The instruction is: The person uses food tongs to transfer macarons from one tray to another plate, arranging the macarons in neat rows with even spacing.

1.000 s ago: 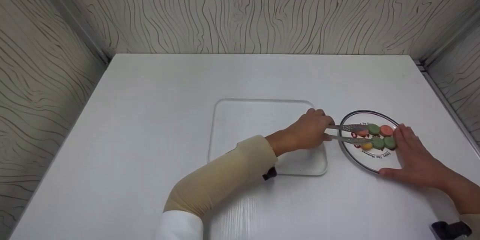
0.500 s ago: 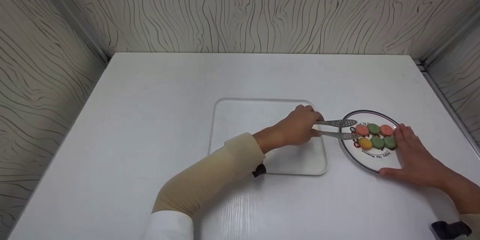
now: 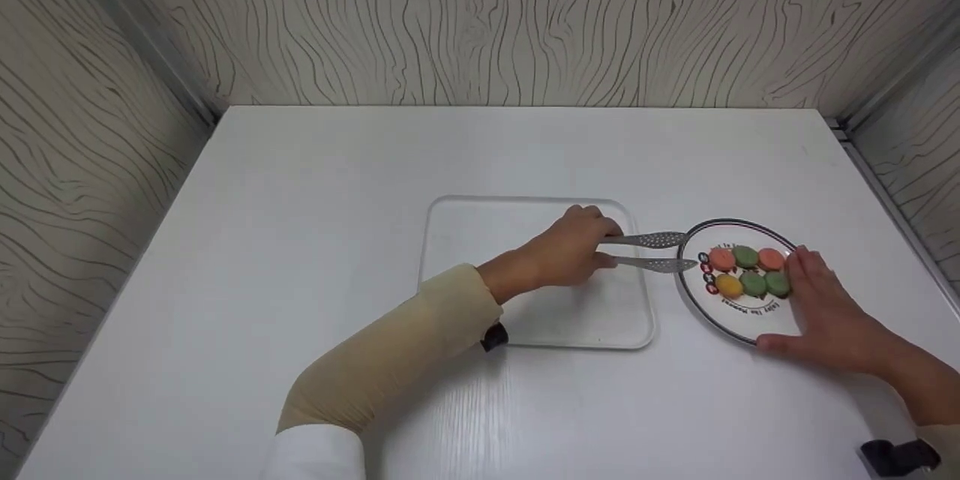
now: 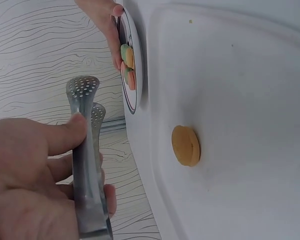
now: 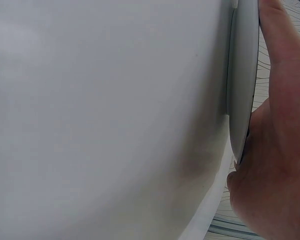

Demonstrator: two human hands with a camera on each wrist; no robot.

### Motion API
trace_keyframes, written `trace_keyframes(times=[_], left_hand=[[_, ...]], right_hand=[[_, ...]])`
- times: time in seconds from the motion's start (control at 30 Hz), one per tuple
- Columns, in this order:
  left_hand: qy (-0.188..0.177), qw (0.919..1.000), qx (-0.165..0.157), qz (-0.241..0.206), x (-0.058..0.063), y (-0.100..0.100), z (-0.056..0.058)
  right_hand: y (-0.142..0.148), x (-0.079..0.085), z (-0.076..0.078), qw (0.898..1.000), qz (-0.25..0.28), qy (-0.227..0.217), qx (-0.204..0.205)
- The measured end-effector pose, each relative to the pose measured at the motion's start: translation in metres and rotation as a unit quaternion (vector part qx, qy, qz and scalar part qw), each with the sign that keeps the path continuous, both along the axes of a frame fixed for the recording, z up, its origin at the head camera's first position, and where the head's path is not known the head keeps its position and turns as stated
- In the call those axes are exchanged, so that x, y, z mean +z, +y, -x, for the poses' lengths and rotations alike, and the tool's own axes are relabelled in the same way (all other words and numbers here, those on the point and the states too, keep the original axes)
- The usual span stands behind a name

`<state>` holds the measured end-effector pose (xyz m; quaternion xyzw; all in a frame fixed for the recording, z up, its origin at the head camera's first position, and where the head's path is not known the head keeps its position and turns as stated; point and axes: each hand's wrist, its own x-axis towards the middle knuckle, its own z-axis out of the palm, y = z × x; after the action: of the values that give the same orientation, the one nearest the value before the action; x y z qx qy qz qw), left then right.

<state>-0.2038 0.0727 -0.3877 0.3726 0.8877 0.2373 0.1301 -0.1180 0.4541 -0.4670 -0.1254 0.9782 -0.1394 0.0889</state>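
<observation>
My left hand (image 3: 566,247) grips metal tongs (image 4: 85,165) with perforated tips. The tongs point right, their tips apart with nothing between them, and overlap the plate's left rim in the head view. A round white plate (image 3: 739,322) with a dark rim carries several macarons: a yellow one (image 3: 728,286), pink ones and green ones (image 3: 754,284). Against the plate's right side rests my right hand (image 3: 832,322), fingers straight over the rim and thumb at the near edge. One orange-yellow macaron (image 4: 185,145) lies on the white tray (image 4: 240,190) below my left hand, hidden in the head view.
The white rectangular tray lies mid-table, left of the plate. Wood-grain panels (image 3: 480,22) enclose the white table (image 3: 300,165) at the back and both sides. A few small crumbs (image 4: 190,21) dot the tray.
My left hand has drawn the tongs leftward, away from the macarons to the plate's left rim. The macarons keep their places. My right hand stays on the plate.
</observation>
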Motion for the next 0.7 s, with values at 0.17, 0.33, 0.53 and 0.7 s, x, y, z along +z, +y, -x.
trace_keyframes(times=[0.17,0.33,0.53,0.7], left_hand=[[-0.007,0.9999,-0.001,-0.011,-0.001,-0.010,0.002],[-0.015,0.9998,0.004,-0.013,0.000,-0.019,0.003],[-0.024,0.9996,0.010,-0.014,0.001,-0.027,0.002],[-0.023,0.9994,0.012,-0.023,0.000,-0.035,0.003]], right_hand=[[0.000,-0.001,0.001,1.000,0.002,0.005,0.001],[0.000,-0.001,0.000,1.000,0.005,0.004,-0.001],[0.000,0.000,0.000,1.000,0.006,0.003,-0.002],[0.001,0.000,0.000,1.000,0.008,0.005,0.000]])
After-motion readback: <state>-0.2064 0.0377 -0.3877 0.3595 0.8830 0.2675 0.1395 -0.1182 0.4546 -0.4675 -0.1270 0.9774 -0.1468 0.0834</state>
